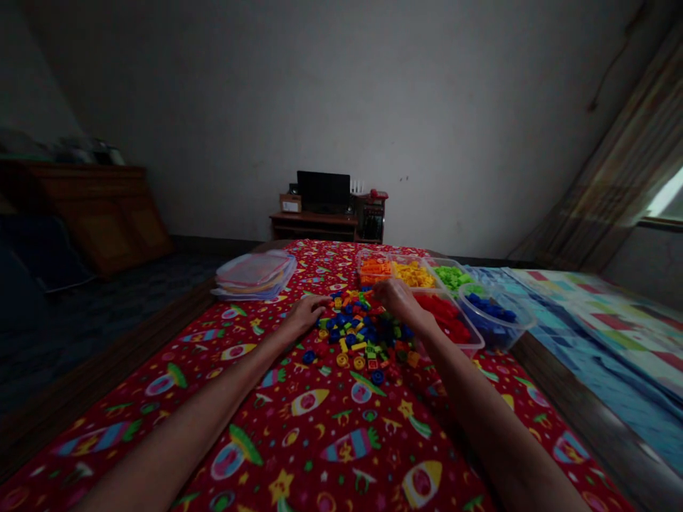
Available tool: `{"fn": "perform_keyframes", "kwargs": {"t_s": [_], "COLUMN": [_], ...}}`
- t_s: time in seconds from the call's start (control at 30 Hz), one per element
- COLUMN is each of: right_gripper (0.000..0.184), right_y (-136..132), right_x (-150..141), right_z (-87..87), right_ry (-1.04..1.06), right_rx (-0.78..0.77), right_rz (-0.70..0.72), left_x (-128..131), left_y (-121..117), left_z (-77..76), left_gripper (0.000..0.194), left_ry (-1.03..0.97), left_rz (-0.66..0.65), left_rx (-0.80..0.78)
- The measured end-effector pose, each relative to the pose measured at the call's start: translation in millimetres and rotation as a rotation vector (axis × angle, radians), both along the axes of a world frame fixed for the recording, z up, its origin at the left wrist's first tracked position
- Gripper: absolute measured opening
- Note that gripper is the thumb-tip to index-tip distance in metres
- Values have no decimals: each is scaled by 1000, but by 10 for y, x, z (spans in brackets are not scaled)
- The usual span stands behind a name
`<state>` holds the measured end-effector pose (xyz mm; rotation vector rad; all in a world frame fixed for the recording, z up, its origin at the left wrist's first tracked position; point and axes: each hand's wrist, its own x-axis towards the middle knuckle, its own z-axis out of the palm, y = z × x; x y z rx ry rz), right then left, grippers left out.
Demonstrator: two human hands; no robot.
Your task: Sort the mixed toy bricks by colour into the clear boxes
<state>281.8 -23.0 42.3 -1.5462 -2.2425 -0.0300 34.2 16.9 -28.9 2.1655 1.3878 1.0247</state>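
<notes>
A loose pile of small plastic building bricks (355, 334) in blue, yellow, red, green and orange lies on the red patterned cloth (320, 441). At the pile's left edge rests my left hand (308, 313), fingers stretched out and thumb apart, holding nothing visible. My right hand (395, 297) is over the pile's far right side, by the front of the box with orange bricks (375, 269). Its fingers are bent down and pressed together; whatever is between them is hidden. Just beyond that hand sit yellow bricks (413, 274), with red bricks (444, 317) to its right.
Clear boxes stand to the right, one with green bricks (451, 277). A round tub (520, 320) holds blue bricks. Stacked plastic lids (255, 276) lie at left. A bed (602, 327) adjoins the table's right side. A monitor (323, 190) stands by the wall.
</notes>
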Motion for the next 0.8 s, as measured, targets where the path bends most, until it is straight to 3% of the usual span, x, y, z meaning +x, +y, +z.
{"fn": "perform_keyframes", "kwargs": {"t_s": [0.1,0.27,0.43,0.63,0.8], "right_gripper": [23,28,28,27,26], "right_y": [65,101,93,520,1002], "right_x": [48,57,77,161,128], "right_z": [34,-6,45,367,692], "right_ry": [204,521,619,433,314], "right_rx": [-13,-264,-406,-219,-80], "right_rz": [63,127,178,3,-255], "left_x": [48,51,22,52,53], "left_y": [68,25,9,-23,-43], "left_z": [-8,-19,-35,-21,7], "left_gripper": [26,24,30,31,29], "left_ry": [-32,-67,-193,-273,-234], "left_rz": [-29,9,-28,-52,-32], "left_rx": [-39,-34,-101,-150,-135]}}
